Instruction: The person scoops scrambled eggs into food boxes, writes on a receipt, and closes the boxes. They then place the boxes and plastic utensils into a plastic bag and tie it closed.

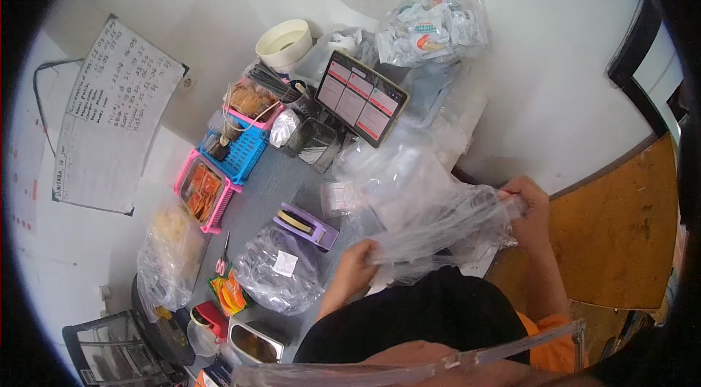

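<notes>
A transparent plastic bag, crumpled and wrinkled, stretches between my two hands. My right hand is closed on its gathered end at the right. At the left edge of the plastic, the fingers of my left hand curl around it, partly hidden. More loose transparent plastic lies just beyond, on the table side. Close to my left hand sit a round bundle in transparent plastic with a white label and a purple tape dispenser with a roll in it.
A tablet stands tilted at the back of the grey table. Pink and blue baskets line the left side. Scissors and a metal tray lie nearer. A bag of sachets stands against the wall.
</notes>
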Motion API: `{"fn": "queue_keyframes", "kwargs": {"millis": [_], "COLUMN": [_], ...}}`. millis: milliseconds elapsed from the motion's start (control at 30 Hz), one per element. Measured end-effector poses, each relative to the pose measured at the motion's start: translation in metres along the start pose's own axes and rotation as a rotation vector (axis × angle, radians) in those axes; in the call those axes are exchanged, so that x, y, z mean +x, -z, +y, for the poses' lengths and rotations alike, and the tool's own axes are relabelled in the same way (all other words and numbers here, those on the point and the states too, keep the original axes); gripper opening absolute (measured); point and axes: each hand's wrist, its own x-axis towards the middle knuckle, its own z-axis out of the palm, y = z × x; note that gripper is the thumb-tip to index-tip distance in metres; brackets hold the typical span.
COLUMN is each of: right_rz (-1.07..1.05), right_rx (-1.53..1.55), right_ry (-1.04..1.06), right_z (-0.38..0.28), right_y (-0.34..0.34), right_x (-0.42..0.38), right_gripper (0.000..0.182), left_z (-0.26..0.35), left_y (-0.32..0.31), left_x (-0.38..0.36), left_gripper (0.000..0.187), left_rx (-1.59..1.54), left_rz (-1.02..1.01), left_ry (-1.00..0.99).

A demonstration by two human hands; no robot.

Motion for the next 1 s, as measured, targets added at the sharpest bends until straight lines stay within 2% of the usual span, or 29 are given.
{"fn": "queue_keyframes", "kwargs": {"millis": [67,100,133,167,200,233,267,300,333,367,400,433,467,500,533,567,600,667,700,767,800,867,900,967,1000], "right_rz": [-0.099,-0.095,-0.206,-0.320,-0.319,-0.531,-0.740,-0.742,-0.827,-0.898,-0.903,-0.839,-0.776,-0.788,-0.519,-0.237,-0.246,0.138,0.136,-0.061,-0.060,-0.543,-0.544,-0.959,-0.957], "right_rx": [0.608,0.606,0.922,1.238,1.237,1.128,1.010,1.012,0.773,0.533,0.535,0.503,0.465,0.457,0.696,0.921,0.916,1.044,1.041,1.044,1.044,0.870,0.870,0.446,0.443], "right_ry": [-0.461,-0.461,-0.625,-0.785,-0.786,-0.843,-0.893,-0.897,-0.728,-0.557,-0.564,-0.663,-0.759,-0.759,-0.699,-0.627,-0.627,-0.782,-0.786,-0.924,-0.930,-0.826,-0.825,-0.899,-0.898], "right_z": [0.005,0.011,0.021,0.028,0.032,0.032,0.031,0.029,0.026,0.026,0.034,0.049,0.061,0.068,0.075,0.076,0.067,0.039,0.039,0.042,0.049,0.065,0.069,0.074,0.089], "right_y": [-0.002,-0.001,0.003,0.007,0.014,0.024,0.031,0.035,0.039,0.041,0.043,0.049,0.054,0.056,0.057,0.058,0.058,0.053,0.056,0.063,0.068,0.081,0.083,0.091,0.093], "right_x": [-0.016,-0.027,-0.041,-0.053,-0.062,-0.069,-0.072,-0.071,-0.071,-0.071,-0.078,-0.091,-0.101,-0.108,-0.114,-0.118,-0.119,-0.116,-0.117,-0.120,-0.120,-0.115,-0.107,-0.091,-0.099], "right_gripper": [0.018,0.018,0.017,0.017,0.017,0.021,0.025,0.025,0.028,0.031,0.031,0.036,0.041,0.041,0.043,0.046,0.046,0.049,0.049,0.047,0.047,0.048,0.048,0.050,0.050], "left_z": [-0.025,-0.030,-0.030,-0.029,-0.030,-0.029,-0.026,-0.023,-0.022,-0.023,-0.025,-0.027,-0.028,-0.029,-0.028,-0.020,-0.020,-0.026,-0.032,-0.037,-0.037,-0.013,-0.014,-0.022,-0.028], "left_y": [-0.006,-0.008,-0.011,-0.014,-0.016,-0.015,-0.012,-0.009,-0.008,-0.007,-0.005,-0.004,-0.002,0.000,0.002,0.005,0.001,-0.010,-0.016,-0.023,-0.024,-0.014,-0.015,-0.020,-0.017], "left_x": [0.015,0.023,0.027,0.031,0.034,0.036,0.037,0.037,0.036,0.035,0.034,0.033,0.034,0.037,0.040,0.047,0.052,0.062,0.066,0.071,0.066,0.053,0.051,0.045,0.042], "left_gripper": [0.036,0.026,0.026,0.021,0.016,0.016,0.012,0.010,0.009,0.009,0.011,0.013,0.013,0.017,0.021,0.026,0.026,0.025,0.025,0.025,0.025,0.028,0.028,0.029,0.029], "left_rx": [0.085,0.054,0.054,-0.324,-0.701,-0.700,-0.888,-1.075,-1.262,-1.263,-1.177,-1.092,-1.101,-0.666,-0.226,0.000,-0.007,0.215,0.212,-0.576,-0.576,-1.425,-1.426,-1.565,-1.567], "left_rz": [0.397,0.534,0.531,0.557,0.571,0.570,0.502,0.431,0.356,0.357,0.265,0.174,0.178,0.194,0.204,0.216,0.221,0.564,0.562,0.451,0.447,0.173,0.173,0.177,0.175], "left_ry": [-0.271,-0.350,-0.353,-0.255,-0.146,-0.146,-0.139,-0.129,-0.114,-0.104,-0.197,-0.291,-0.287,-0.363,-0.419,-0.421,-0.418,-0.444,-0.440,-0.288,-0.283,0.014,0.014,0.237,0.234]}}
